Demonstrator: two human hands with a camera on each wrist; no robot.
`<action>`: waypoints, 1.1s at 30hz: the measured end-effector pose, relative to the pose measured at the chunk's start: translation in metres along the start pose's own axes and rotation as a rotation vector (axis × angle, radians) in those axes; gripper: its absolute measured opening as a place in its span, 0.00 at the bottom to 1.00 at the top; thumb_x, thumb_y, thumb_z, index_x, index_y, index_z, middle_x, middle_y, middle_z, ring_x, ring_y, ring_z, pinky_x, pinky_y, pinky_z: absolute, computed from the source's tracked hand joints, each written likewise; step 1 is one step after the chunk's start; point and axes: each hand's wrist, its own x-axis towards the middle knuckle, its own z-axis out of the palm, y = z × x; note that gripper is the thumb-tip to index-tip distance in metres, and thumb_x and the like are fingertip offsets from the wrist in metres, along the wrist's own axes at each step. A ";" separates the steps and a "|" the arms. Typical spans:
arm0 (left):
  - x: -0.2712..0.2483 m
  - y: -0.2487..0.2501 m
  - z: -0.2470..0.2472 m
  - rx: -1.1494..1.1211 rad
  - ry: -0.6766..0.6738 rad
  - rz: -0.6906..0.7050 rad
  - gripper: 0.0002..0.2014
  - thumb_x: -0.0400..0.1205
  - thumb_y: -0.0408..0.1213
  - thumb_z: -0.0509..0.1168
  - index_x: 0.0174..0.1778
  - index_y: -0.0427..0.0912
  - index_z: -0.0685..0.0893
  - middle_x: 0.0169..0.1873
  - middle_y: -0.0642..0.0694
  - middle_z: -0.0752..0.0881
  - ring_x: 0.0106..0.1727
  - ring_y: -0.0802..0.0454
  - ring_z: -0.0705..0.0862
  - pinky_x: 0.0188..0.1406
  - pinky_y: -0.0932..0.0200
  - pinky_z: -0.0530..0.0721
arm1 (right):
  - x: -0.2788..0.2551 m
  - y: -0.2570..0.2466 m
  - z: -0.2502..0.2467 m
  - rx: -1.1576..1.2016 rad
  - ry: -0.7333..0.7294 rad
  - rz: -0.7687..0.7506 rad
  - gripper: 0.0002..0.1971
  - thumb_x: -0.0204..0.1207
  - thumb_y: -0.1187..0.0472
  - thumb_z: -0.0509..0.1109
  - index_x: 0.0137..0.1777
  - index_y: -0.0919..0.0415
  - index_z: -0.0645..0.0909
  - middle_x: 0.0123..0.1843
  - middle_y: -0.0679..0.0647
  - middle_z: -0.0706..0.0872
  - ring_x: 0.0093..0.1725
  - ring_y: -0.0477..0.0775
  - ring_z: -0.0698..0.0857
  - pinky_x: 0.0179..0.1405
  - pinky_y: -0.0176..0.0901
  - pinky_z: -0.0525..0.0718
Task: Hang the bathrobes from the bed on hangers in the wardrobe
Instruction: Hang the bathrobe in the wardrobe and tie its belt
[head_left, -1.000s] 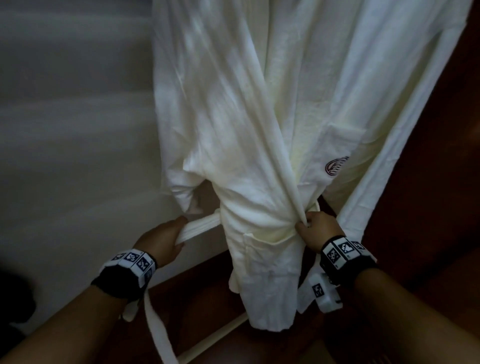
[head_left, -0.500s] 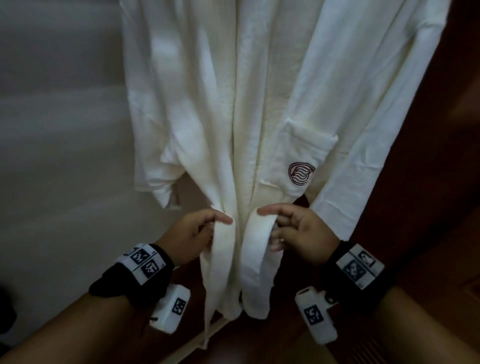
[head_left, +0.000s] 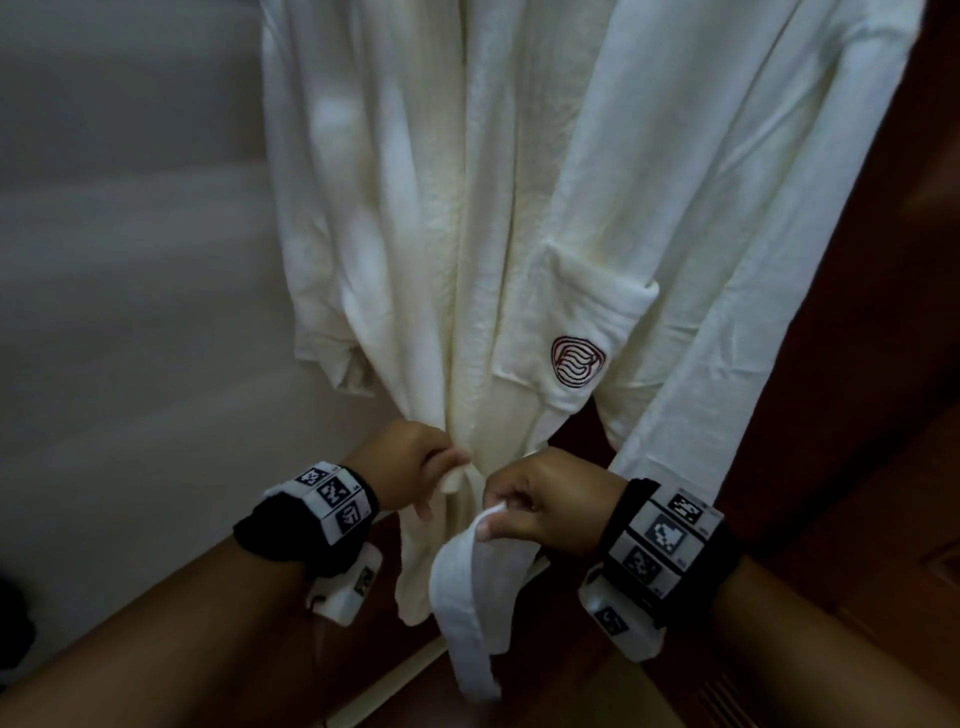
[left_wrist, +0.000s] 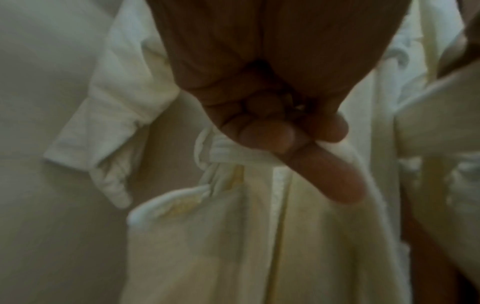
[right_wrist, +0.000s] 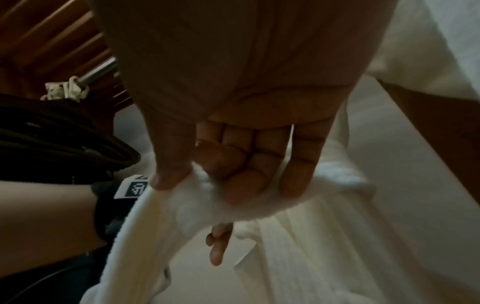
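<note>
Head view: you face a white robe (head_left: 519, 218) hanging in front of you, its top out of frame.
Room: a pale wall (head_left: 130, 260) lies left of the robe and dark brown wood (head_left: 883, 415) right of it.
Robe: it hangs straight, a pocket (head_left: 582, 332) with a dark red logo (head_left: 578, 361) on its right half, a cuff (head_left: 337, 364) hanging at its left edge.
Left hand (head_left: 410, 457): your fingers are curled at the robe's front edge, at waist height, pinching a bit of the white belt (head_left: 470, 587); the left wrist view shows one finger (left_wrist: 324, 174) pointing down over the cloth.
Right hand (head_left: 545, 506): just right of the robe's front opening, your thumb and fingers pinch the belt, whose loose end hangs down below your hand.
Right wrist view: dark hangers (right_wrist: 64, 133) and a metal rail (right_wrist: 100, 71) sit to the left of the robe.
Wrists: both carry black bands with marker tags.
</note>
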 end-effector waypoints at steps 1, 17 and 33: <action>-0.001 0.004 0.001 -0.055 -0.028 -0.040 0.20 0.85 0.50 0.61 0.33 0.41 0.82 0.25 0.42 0.88 0.25 0.51 0.89 0.29 0.56 0.86 | 0.002 -0.001 0.000 0.022 0.001 0.012 0.11 0.76 0.44 0.72 0.38 0.49 0.82 0.27 0.42 0.78 0.32 0.40 0.80 0.32 0.30 0.71; -0.024 0.013 0.030 -0.552 0.060 0.043 0.18 0.76 0.55 0.71 0.49 0.42 0.86 0.41 0.39 0.89 0.40 0.45 0.88 0.44 0.42 0.86 | 0.010 0.031 0.029 0.223 0.365 0.490 0.25 0.79 0.38 0.62 0.71 0.44 0.62 0.46 0.43 0.86 0.51 0.49 0.84 0.55 0.43 0.81; 0.002 -0.073 0.054 0.288 0.247 0.018 0.14 0.82 0.47 0.59 0.51 0.41 0.82 0.43 0.41 0.87 0.44 0.39 0.86 0.42 0.52 0.82 | 0.012 -0.044 -0.150 1.230 0.509 -0.207 0.16 0.68 0.73 0.74 0.55 0.62 0.82 0.45 0.60 0.88 0.32 0.53 0.86 0.41 0.50 0.87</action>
